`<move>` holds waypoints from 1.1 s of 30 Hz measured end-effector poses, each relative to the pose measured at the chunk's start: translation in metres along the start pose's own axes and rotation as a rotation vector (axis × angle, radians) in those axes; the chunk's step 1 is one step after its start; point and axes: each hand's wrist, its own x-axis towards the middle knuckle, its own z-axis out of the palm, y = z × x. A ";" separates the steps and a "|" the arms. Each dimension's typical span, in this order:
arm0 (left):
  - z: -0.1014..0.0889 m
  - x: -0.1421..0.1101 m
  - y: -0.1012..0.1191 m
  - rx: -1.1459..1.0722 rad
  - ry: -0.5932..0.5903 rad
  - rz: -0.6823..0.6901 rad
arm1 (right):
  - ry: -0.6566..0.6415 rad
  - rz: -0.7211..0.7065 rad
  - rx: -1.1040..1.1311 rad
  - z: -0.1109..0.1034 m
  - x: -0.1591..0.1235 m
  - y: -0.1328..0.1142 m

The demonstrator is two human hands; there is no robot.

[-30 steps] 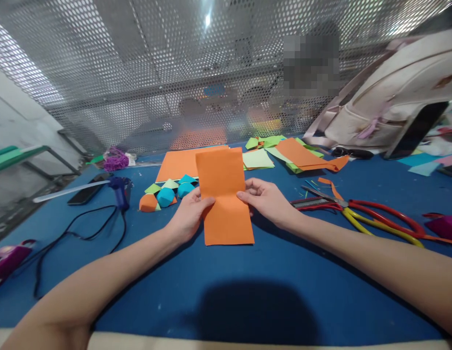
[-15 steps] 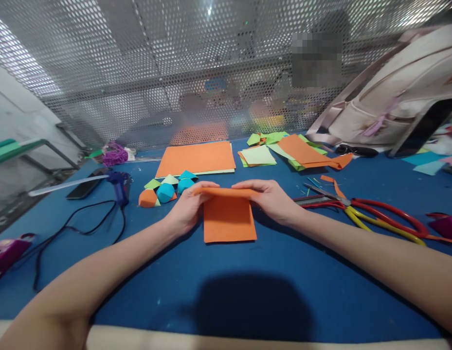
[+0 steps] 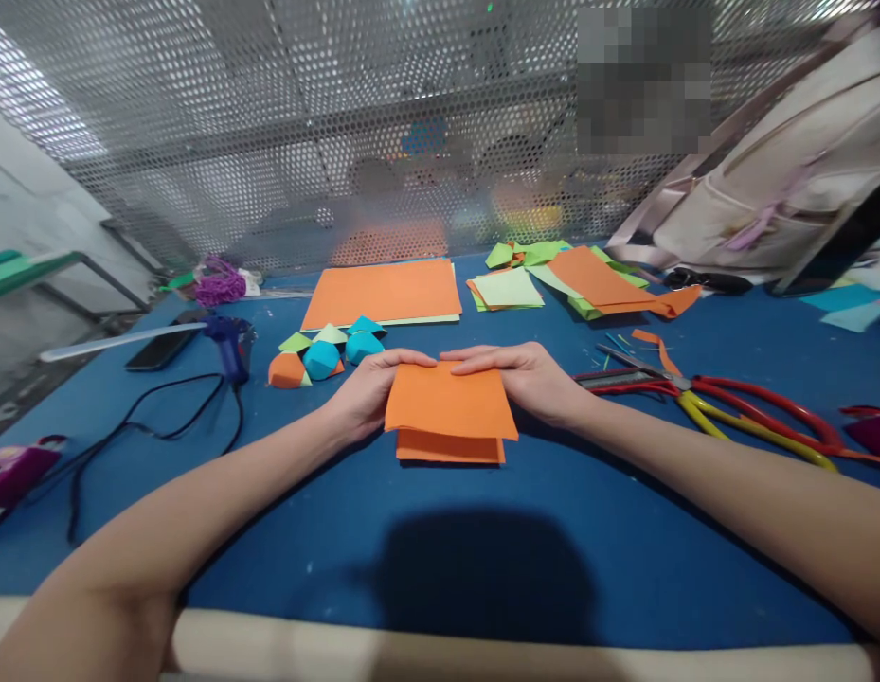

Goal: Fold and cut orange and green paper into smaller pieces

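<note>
- Upper flap (image 3: 450, 405) of the orange paper (image 3: 475, 417) has come down toward the person since the earliest frame, where it stood raised; both hands have closed in along the far edge.
- Orange paper: located at centre, over the table (image 3: 312, 540), between the hands; bent double, near edges apart.
- Left hand (image 3: 372, 390): curled round the far left corner, fingers on top, gripping.
- Right hand (image 3: 535, 381): same hold at the far right, fingertips laid across the top.
- Workmanship, as judged: bring the near edges level and the side edges flush before any pressure goes on the bend. Upper flap appears to lean past the right side of the lower flap (image 3: 450, 449), though its height may exaggerate this.
- Pressing is best done from the middle outward, one hand holding the layers against slipping.
- Hidden: both thumbs, presumably underneath; the inner faces; most of the bend, under the fingers. Whether it is already sharp cannot be told.
- Cut off: bag (image 3: 759, 204) and purple item (image 3: 870, 431), both at the right edge.
- Hard to make out: scissors (image 3: 685, 384), one pair or two overlapping; shapes behind the mesh (image 3: 198, 66), partly masked by a pixelated patch.
</note>
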 end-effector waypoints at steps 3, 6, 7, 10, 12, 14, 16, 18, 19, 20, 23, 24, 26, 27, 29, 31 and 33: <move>0.001 0.000 0.002 -0.051 0.020 -0.039 | 0.009 0.010 0.003 -0.001 0.000 0.002; 0.000 0.003 0.002 -0.100 0.049 -0.048 | 0.033 0.013 0.003 -0.001 0.000 0.001; 0.000 0.004 0.001 -0.117 0.057 -0.051 | 0.047 0.010 0.000 -0.001 -0.001 0.000; 0.000 0.005 0.000 -0.171 0.044 -0.121 | 0.106 -0.010 -0.023 -0.001 -0.001 0.001; 0.002 0.005 -0.001 -0.218 0.026 -0.192 | 0.140 -0.023 -0.046 -0.001 -0.002 0.002; 0.004 0.005 -0.001 -0.270 0.023 -0.230 | 0.162 -0.032 -0.069 -0.001 -0.002 0.003; 0.006 0.004 -0.001 -0.308 0.023 -0.226 | 0.171 -0.037 -0.093 -0.002 -0.002 0.003; 0.007 0.002 -0.002 -0.321 0.019 -0.216 | 0.168 -0.046 -0.117 -0.002 -0.002 0.003; 0.007 0.002 -0.003 -0.320 0.020 -0.212 | 0.164 -0.053 -0.128 -0.002 -0.002 0.003; 0.008 0.001 -0.003 -0.315 0.023 -0.210 | 0.161 -0.062 -0.137 -0.002 -0.003 0.003; 0.008 -0.002 -0.006 -0.272 0.011 -0.191 | 0.170 -0.093 -0.157 -0.001 -0.004 0.003; 0.008 -0.003 -0.006 -0.252 -0.008 -0.177 | 0.175 -0.100 -0.167 -0.001 -0.004 0.004; 0.007 -0.005 -0.007 -0.212 -0.053 -0.142 | 0.180 -0.109 -0.190 -0.002 -0.004 0.005; 0.007 -0.006 -0.007 -0.192 -0.068 -0.127 | 0.181 -0.111 -0.200 -0.002 -0.004 0.005; 0.007 -0.007 -0.008 -0.153 -0.081 -0.107 | 0.183 -0.115 -0.217 -0.002 -0.004 0.005; 0.007 -0.009 -0.008 -0.117 -0.077 -0.092 | 0.185 -0.125 -0.230 -0.002 -0.003 0.004; 0.007 -0.009 -0.009 -0.095 -0.075 -0.070 | 0.185 -0.134 -0.239 -0.002 -0.003 0.003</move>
